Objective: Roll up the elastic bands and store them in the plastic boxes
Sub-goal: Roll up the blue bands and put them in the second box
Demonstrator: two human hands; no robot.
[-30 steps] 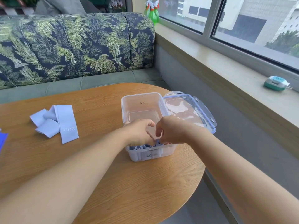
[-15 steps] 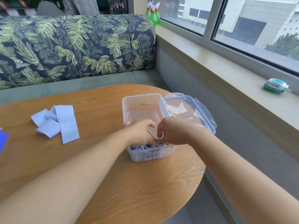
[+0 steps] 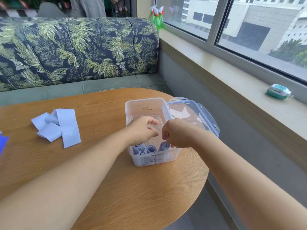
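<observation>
A clear plastic box (image 3: pixel 146 102) stands open on the round wooden table (image 3: pixel 132 193), its blue-edged lid (image 3: pixel 207 115) lying to the right. Several rolled light-blue elastic bands (image 3: pixel 150 149) stand upright at the box's near end. My left hand (image 3: pixel 142 130) and my right hand (image 3: pixel 177 134) hover just above those rolls, fingers curled in, with nothing visible in either. The right hand's fingertips sit right over the rightmost roll (image 3: pixel 164 145). A loose pile of unrolled light-blue bands (image 3: pixel 66 127) lies on the table to the left.
A darker blue band (image 3: pixel 3 143) pokes in at the left edge. A leaf-patterned sofa (image 3: pixel 79 50) runs behind the table. To the right, the window sill holds a teal device (image 3: pixel 277 91) and green spray bottles (image 3: pixel 157 19). The table's edge curves close beside the box.
Both hands have lifted a little out of the box and moved slightly apart, uncovering the rolled bands they were pressing on.
</observation>
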